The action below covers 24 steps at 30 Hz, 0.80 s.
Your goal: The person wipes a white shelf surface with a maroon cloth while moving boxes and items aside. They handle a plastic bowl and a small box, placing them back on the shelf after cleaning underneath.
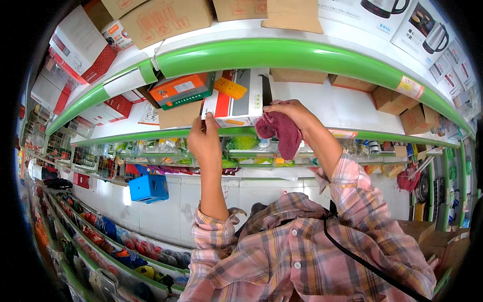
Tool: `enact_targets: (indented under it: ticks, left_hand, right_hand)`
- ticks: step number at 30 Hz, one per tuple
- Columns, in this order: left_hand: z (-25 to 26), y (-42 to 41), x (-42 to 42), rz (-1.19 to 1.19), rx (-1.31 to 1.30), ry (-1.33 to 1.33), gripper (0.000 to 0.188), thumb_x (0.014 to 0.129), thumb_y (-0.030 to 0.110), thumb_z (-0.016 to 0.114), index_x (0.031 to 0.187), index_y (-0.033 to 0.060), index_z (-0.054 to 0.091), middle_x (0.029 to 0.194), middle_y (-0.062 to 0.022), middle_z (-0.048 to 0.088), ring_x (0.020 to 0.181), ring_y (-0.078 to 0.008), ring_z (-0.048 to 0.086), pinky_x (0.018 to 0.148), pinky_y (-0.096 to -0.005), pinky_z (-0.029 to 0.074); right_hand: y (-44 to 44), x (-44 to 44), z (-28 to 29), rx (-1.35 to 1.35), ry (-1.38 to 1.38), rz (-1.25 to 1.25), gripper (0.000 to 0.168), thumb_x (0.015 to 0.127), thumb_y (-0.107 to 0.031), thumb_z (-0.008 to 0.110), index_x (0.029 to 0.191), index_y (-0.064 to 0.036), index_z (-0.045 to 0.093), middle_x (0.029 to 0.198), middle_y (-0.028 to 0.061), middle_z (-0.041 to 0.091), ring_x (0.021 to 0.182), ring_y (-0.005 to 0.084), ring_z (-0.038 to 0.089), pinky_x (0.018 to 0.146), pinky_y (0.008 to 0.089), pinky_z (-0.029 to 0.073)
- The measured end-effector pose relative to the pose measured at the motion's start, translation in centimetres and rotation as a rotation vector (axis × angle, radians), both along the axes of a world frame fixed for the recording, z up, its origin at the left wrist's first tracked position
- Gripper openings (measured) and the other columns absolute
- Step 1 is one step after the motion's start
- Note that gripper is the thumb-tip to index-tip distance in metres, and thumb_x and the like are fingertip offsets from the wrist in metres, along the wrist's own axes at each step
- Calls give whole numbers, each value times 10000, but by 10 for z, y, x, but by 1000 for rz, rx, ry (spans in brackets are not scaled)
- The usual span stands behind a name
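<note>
A white cardboard box (247,100) with red and grey bands sits on the shelf (313,102) before me, its near end at the shelf's green edge. My left hand (205,139) grips its near left corner, thumb uppermost. In my right hand (296,113) is a bunched maroon cloth (281,132), which hangs over the shelf edge; the fingertips of that hand touch the box's right side. On top of the box lies a flat yellow plastic piece (230,88). An orange and green box (183,90) stands just left, above a brown cardboard piece (181,115).
The upper shelf's green edge (264,56) overhangs my hands. Above it stand cartons (169,22) and kettle boxes (422,34). Small brown boxes (392,100) fill the right end. Packaged goods (241,142) line lower shelves. A blue plastic stool (148,188) stands on the tiled floor.
</note>
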<state>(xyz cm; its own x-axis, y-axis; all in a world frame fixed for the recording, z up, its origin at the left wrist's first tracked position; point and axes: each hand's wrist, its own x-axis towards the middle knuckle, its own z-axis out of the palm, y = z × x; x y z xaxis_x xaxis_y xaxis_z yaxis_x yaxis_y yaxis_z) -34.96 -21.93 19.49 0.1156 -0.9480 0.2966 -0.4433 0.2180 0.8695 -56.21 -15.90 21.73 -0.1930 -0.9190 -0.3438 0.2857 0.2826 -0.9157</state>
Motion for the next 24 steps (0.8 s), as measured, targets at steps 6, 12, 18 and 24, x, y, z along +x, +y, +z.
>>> enact_targets:
  ticks: [6, 12, 18, 24]
  left_hand:
    - [-7, -12, 1, -128, 165, 268, 282, 885, 221, 549, 898, -53, 612, 656, -62, 543, 591, -135, 470, 564, -287, 404]
    - [-33, 7, -24, -208, 372, 690, 316, 950, 239, 484, 931, -58, 589, 674, -45, 557, 641, -135, 572, 503, -330, 434]
    - [-19, -20, -16, -83, -61, 36, 319, 966, 221, 449, 950, -65, 591, 793, -266, 603, 688, -361, 605, 642, -443, 448]
    - [-31, 3, -9, -84, -247, 103, 304, 908, 142, 494, 1118, -71, 543, 1025, -265, 580, 909, -404, 569, 779, -421, 448]
  right_hand:
    - [9, 16, 22, -236, -37, -201, 344, 720, -209, 748, 900, 55, 619, 826, 121, 641, 709, 163, 622, 627, 282, 511]
    - [1, 34, 67, -432, 437, -188, 341, 736, -252, 711, 811, 70, 629, 725, 112, 641, 672, 146, 621, 586, 275, 483]
    - [-15, 61, 58, -455, 454, -135, 594, 663, -300, 802, 1051, 59, 531, 810, 154, 654, 712, 198, 645, 624, 306, 515]
    - [-38, 78, 24, -568, 604, -196, 758, 666, -261, 800, 1217, 117, 442, 995, 211, 627, 845, 222, 642, 742, 311, 508]
